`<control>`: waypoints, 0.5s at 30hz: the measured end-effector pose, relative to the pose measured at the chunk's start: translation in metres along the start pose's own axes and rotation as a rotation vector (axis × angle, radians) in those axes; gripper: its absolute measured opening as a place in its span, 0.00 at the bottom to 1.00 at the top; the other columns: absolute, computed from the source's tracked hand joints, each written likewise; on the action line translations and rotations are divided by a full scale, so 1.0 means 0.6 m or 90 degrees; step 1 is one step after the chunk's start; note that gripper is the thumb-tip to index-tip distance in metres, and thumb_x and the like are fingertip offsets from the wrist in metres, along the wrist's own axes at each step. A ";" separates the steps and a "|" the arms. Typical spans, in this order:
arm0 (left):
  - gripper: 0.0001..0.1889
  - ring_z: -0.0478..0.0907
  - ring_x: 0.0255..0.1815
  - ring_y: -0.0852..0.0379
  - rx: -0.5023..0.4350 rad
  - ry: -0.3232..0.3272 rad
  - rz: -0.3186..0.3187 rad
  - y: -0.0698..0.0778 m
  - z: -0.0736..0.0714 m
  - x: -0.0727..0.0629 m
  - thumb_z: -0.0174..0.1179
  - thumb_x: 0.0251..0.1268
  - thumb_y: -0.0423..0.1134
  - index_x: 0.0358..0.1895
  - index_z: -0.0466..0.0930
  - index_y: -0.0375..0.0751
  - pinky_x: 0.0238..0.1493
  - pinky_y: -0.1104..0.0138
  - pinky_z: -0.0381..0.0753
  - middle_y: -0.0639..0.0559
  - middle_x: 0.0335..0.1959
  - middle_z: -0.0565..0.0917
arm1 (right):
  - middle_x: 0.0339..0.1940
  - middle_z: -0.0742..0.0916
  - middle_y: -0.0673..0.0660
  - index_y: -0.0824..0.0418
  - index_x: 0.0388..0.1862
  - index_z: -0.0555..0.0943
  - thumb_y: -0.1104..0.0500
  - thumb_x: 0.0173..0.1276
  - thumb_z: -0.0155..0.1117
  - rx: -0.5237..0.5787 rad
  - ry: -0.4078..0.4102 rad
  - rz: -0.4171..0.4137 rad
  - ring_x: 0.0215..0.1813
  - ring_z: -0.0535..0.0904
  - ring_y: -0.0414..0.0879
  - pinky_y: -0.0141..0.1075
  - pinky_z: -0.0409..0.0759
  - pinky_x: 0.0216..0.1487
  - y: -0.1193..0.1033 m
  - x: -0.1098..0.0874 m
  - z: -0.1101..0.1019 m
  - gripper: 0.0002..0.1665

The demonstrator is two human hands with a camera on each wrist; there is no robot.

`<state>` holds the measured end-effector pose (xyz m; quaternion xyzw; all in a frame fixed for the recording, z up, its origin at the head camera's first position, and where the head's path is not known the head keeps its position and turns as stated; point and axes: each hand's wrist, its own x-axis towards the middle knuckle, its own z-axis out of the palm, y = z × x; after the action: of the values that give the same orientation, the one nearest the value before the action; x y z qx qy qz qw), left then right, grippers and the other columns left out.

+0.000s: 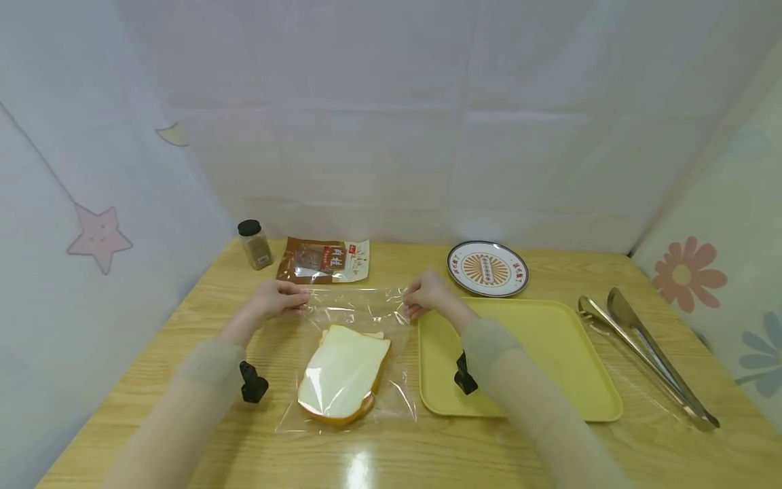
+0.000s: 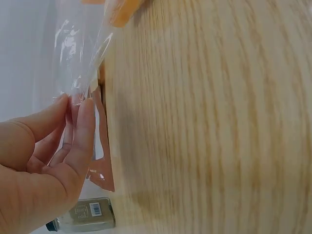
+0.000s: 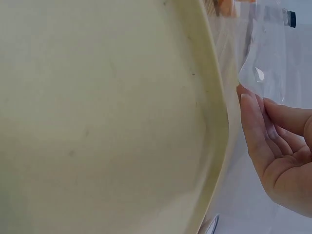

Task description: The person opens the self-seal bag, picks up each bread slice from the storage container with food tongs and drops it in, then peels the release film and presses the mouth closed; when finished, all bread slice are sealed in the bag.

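Note:
A clear plastic bag (image 1: 354, 309) lies on the table with slices of bread (image 1: 343, 373) inside it, stacked with the crust showing along the near edge. My left hand (image 1: 280, 299) pinches the bag's far left corner between thumb and fingertips, as the left wrist view shows for the same hand (image 2: 53, 151). At the far right corner, my right hand (image 1: 427, 295) pinches the film close beside the tray. In the right wrist view that hand (image 3: 280, 146) has thumb and forefinger together on the bag's edge (image 3: 261, 73).
A yellow tray (image 1: 537, 360) stands right of the bag, with metal tongs (image 1: 647, 360) beyond it. Behind are a round printed plate (image 1: 487, 269), a brown and white food packet (image 1: 324, 261) and a black-lidded jar (image 1: 255, 244). Cloth walls close off the back and sides.

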<state>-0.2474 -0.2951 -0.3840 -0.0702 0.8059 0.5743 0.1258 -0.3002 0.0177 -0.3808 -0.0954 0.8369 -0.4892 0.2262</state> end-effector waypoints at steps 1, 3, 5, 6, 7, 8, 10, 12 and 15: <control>0.19 0.81 0.30 0.65 0.004 0.003 -0.008 -0.003 0.001 0.004 0.55 0.67 0.31 0.55 0.69 0.18 0.43 0.68 0.85 0.54 0.30 0.83 | 0.33 0.87 0.70 0.78 0.41 0.80 0.71 0.64 0.59 0.004 0.002 0.008 0.21 0.82 0.43 0.39 0.87 0.35 0.002 0.001 0.000 0.09; 0.19 0.81 0.30 0.65 0.013 0.008 -0.015 -0.005 0.003 0.011 0.56 0.67 0.32 0.56 0.70 0.19 0.42 0.68 0.86 0.53 0.30 0.82 | 0.33 0.87 0.70 0.78 0.41 0.80 0.72 0.63 0.59 0.007 0.014 0.016 0.20 0.81 0.43 0.39 0.87 0.34 0.005 0.003 0.000 0.10; 0.19 0.80 0.30 0.65 0.024 0.014 -0.019 -0.005 0.006 0.019 0.55 0.67 0.32 0.55 0.71 0.20 0.42 0.69 0.86 0.53 0.31 0.82 | 0.33 0.87 0.71 0.78 0.41 0.80 0.72 0.63 0.60 0.004 0.029 0.019 0.19 0.81 0.43 0.38 0.87 0.34 0.006 0.005 -0.002 0.10; 0.19 0.80 0.30 0.65 0.029 0.019 -0.025 -0.005 0.007 0.022 0.55 0.67 0.33 0.56 0.71 0.21 0.41 0.69 0.86 0.53 0.31 0.81 | 0.33 0.86 0.71 0.78 0.41 0.80 0.72 0.62 0.60 0.006 0.035 0.023 0.19 0.81 0.43 0.38 0.87 0.34 0.006 0.006 -0.002 0.10; 0.19 0.80 0.30 0.65 0.033 0.017 -0.027 -0.005 0.008 0.026 0.55 0.68 0.33 0.56 0.71 0.21 0.42 0.69 0.86 0.53 0.31 0.81 | 0.34 0.86 0.71 0.79 0.42 0.80 0.72 0.62 0.60 0.009 0.040 0.027 0.19 0.81 0.43 0.38 0.87 0.33 0.006 0.007 -0.003 0.11; 0.19 0.80 0.30 0.65 0.036 0.018 -0.031 -0.005 0.009 0.028 0.55 0.68 0.33 0.57 0.71 0.21 0.42 0.69 0.86 0.52 0.31 0.81 | 0.34 0.86 0.72 0.79 0.43 0.79 0.72 0.62 0.60 0.012 0.044 0.030 0.18 0.81 0.43 0.38 0.87 0.33 0.006 0.007 -0.004 0.11; 0.20 0.81 0.30 0.64 0.049 0.018 -0.035 -0.006 0.011 0.031 0.55 0.68 0.32 0.57 0.71 0.21 0.43 0.68 0.86 0.51 0.32 0.82 | 0.35 0.86 0.73 0.80 0.44 0.78 0.73 0.62 0.59 0.015 0.047 0.036 0.18 0.81 0.43 0.39 0.87 0.34 0.006 0.007 -0.005 0.12; 0.19 0.81 0.31 0.63 0.061 0.021 -0.035 -0.009 0.011 0.032 0.55 0.68 0.31 0.57 0.71 0.20 0.43 0.67 0.86 0.47 0.34 0.83 | 0.36 0.86 0.73 0.80 0.45 0.77 0.73 0.62 0.58 0.021 0.047 0.038 0.18 0.81 0.42 0.39 0.87 0.35 0.006 0.008 -0.005 0.13; 0.19 0.81 0.31 0.63 0.091 0.025 -0.028 -0.014 0.009 0.030 0.53 0.68 0.30 0.57 0.70 0.19 0.43 0.67 0.86 0.39 0.40 0.83 | 0.36 0.86 0.73 0.80 0.43 0.78 0.74 0.61 0.58 0.020 0.052 0.031 0.18 0.81 0.43 0.39 0.87 0.35 0.007 0.012 -0.003 0.12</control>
<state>-0.2619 -0.2925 -0.3986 -0.0898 0.8453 0.5110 0.1273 -0.3070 0.0185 -0.3855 -0.0514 0.8398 -0.4998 0.2055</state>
